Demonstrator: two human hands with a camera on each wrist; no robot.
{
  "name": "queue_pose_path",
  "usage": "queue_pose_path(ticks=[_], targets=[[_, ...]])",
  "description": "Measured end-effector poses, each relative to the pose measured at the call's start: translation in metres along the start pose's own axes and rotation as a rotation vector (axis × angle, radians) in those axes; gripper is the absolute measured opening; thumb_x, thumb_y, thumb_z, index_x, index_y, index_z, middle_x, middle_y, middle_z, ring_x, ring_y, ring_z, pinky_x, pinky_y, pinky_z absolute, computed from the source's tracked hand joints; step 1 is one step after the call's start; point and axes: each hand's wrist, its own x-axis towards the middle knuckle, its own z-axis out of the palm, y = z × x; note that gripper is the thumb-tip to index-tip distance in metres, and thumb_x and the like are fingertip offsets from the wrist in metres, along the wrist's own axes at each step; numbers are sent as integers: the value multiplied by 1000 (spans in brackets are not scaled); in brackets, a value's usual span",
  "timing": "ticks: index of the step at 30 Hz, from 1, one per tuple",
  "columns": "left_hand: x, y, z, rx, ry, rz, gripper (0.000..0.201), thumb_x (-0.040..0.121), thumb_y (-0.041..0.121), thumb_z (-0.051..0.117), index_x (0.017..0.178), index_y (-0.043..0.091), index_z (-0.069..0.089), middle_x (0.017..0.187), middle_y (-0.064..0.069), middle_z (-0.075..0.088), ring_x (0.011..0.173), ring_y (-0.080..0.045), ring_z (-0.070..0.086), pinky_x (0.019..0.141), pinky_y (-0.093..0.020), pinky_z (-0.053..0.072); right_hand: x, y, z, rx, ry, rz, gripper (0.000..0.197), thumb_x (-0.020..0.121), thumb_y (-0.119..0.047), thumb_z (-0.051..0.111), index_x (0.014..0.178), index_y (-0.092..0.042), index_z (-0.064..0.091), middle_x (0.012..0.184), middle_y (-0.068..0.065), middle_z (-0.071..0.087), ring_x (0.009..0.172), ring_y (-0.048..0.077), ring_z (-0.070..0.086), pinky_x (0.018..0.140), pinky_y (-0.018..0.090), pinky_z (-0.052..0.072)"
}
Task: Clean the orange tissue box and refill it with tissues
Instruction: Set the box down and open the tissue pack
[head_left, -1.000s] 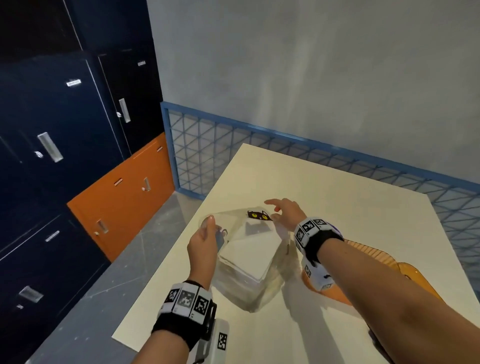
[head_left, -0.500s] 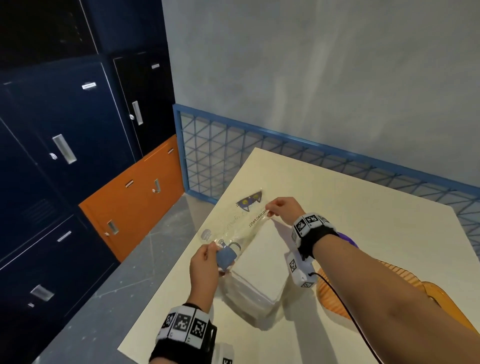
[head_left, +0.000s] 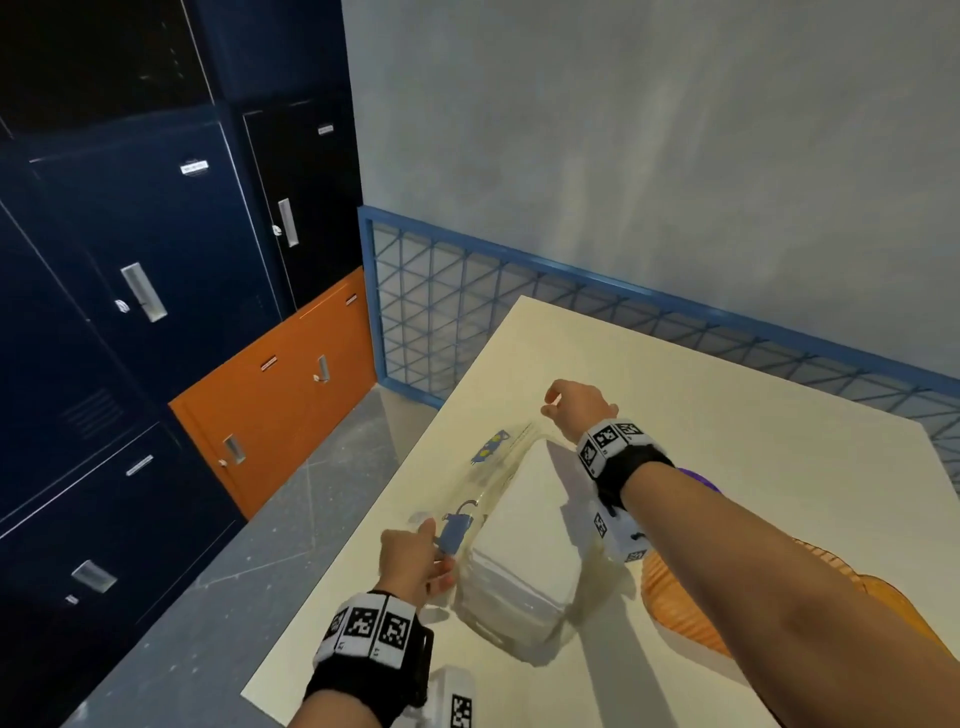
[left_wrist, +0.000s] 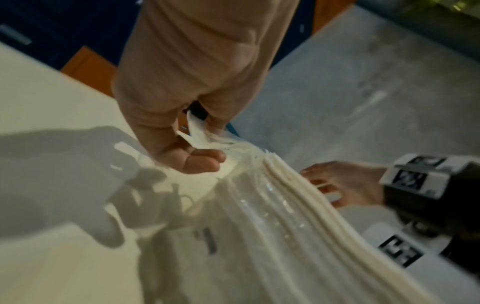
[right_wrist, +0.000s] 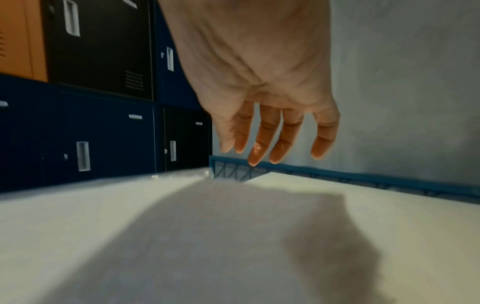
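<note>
A stack of white tissues (head_left: 530, 530) in a clear plastic wrapper (head_left: 493, 467) with blue prints lies on the cream table (head_left: 727, 415). My left hand (head_left: 421, 556) pinches the wrapper's near end, where the film bunches between thumb and fingers (left_wrist: 197, 160). My right hand (head_left: 566, 405) is raised over the far end, thumb against forefinger, and seems to pinch the film's far edge, which runs taut between both hands. The ribbed orange tissue box (head_left: 675, 613) lies right of the pack, partly hidden under my right forearm. In the right wrist view the right hand (right_wrist: 259, 144) hangs fingers down.
A purple object (head_left: 698, 480) peeks out behind my right wrist. The table's left edge drops to a grey floor (head_left: 260, 571). Dark blue lockers (head_left: 156, 260) and an orange one (head_left: 270, 405) stand on the left. A blue mesh fence (head_left: 467, 312) runs along the wall.
My right hand has moved up and away from me, and the wrapper has gone from slack to stretched long between both hands. The left hand keeps its hold at the near end.
</note>
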Motion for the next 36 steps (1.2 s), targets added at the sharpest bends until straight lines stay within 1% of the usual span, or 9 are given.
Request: queue_pose_path(ticks=[3, 5, 10, 15, 18, 22, 27, 32, 36], targets=[[0, -1, -5, 351, 154, 209, 49, 90, 9, 55, 133, 6, 32, 112, -21, 56, 83, -33, 62, 67, -39, 54, -10, 21, -17, 16, -2, -40, 19, 93, -22, 50, 109, -20, 61, 118, 7, 62, 111, 27, 55, 97, 44, 42], [-7, 1, -7, 607, 244, 355, 47, 90, 5, 50, 134, 15, 36, 131, -14, 45, 107, -35, 54, 79, -40, 48, -22, 41, -27, 12, -46, -61, 18, 92, -19, 51, 106, -19, 62, 116, 7, 63, 104, 26, 59, 92, 41, 48], [-31, 10, 5, 967, 388, 690, 31, 93, 9, 47, 121, 19, 56, 136, -6, 42, 122, -27, 39, 94, -43, 39, -67, 102, -46, 50, -29, -12, 22, 91, -15, 50, 108, -14, 63, 109, 8, 65, 88, 19, 56, 77, 28, 45], [-64, 17, 52, 1131, 230, 1061, 27, 95, 20, 45, 119, 20, 58, 129, -1, 49, 121, -23, 42, 92, -36, 38, -123, 183, -48, -100, 90, 167, 29, 94, -24, 49, 122, -20, 54, 127, 9, 51, 118, 27, 45, 94, 40, 44], [-75, 10, 83, 1256, 122, 1051, 31, 95, 30, 43, 122, 20, 54, 129, -1, 47, 123, -22, 39, 94, -35, 39, -157, 218, -48, -135, 125, 353, 43, 93, -27, 49, 135, -22, 39, 136, 9, 37, 125, 30, 36, 98, 45, 39], [-76, -3, 108, 1438, 115, 928, 52, 90, 52, 45, 127, 16, 44, 133, -6, 41, 127, -27, 36, 97, -40, 38, -192, 252, -43, -25, 52, 543, 57, 93, -31, 48, 143, -15, 25, 141, 13, 31, 128, 33, 36, 101, 44, 37], [-77, -9, 117, 1490, 160, 890, 58, 89, 53, 46, 132, 15, 37, 136, -6, 35, 128, -26, 34, 96, -40, 38, -217, 279, -29, 182, -38, 531, 55, 99, -30, 38, 144, -3, 22, 147, 19, 33, 131, 33, 40, 106, 41, 38], [-80, -6, 122, 1473, 151, 801, 50, 94, 43, 43, 133, 13, 36, 137, -7, 36, 128, -27, 35, 97, -44, 37, -225, 275, -28, 235, 10, 434, 31, 101, -14, 31, 127, -4, 46, 121, 17, 57, 108, 32, 56, 83, 32, 41], [-78, -1, 123, 1371, 115, 756, 42, 96, 37, 39, 129, 11, 42, 135, -8, 39, 129, -29, 34, 101, -46, 33, -231, 273, -21, 333, 53, 472, 22, 101, -16, 30, 108, -11, 50, 90, 8, 56, 81, 24, 56, 72, 29, 42]])
